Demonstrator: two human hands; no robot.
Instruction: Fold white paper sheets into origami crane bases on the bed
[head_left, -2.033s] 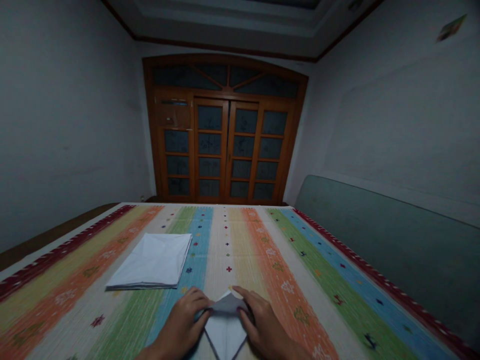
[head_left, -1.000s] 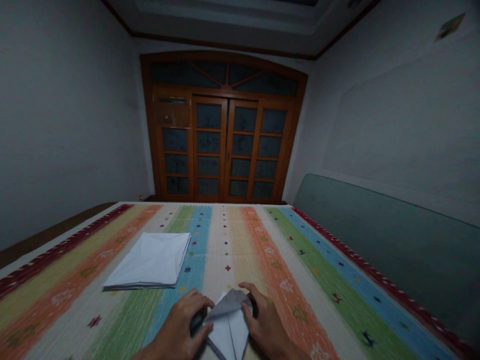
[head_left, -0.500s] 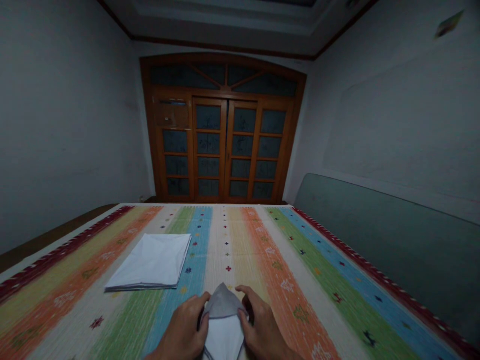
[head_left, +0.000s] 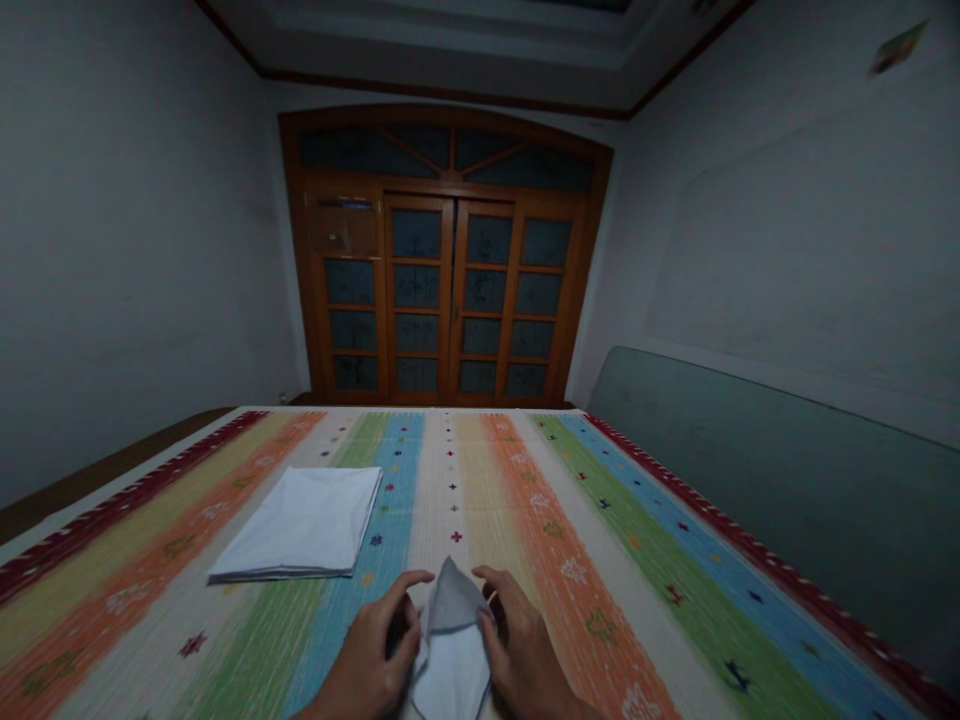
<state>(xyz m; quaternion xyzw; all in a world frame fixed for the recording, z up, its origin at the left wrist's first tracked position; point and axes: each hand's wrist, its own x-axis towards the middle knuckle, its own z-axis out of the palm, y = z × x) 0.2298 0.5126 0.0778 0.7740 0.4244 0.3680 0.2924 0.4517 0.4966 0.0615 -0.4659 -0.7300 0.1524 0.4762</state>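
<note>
A white napkin, folded to a point with a greyer tip, stands close in front of me at the bottom middle. My right hand holds its right edge, the thumb on the near face and the index finger arched behind. On the other side, my left hand is curved beside the napkin's left fold, thumb and index finger apart. Whether its thumb still brushes the fold is hard to see. The napkin's lower end runs out of the picture.
A stack of folded white cloths lies to the left on a striped tablecloth. Beyond the table stand wooden doors with glass panes. A pale green panel leans along the right wall.
My left hand has loosened from the napkin's left side, its index finger lifting and spreading. The grey tip looks narrower and slightly higher. My right hand stays on the right edge.
</note>
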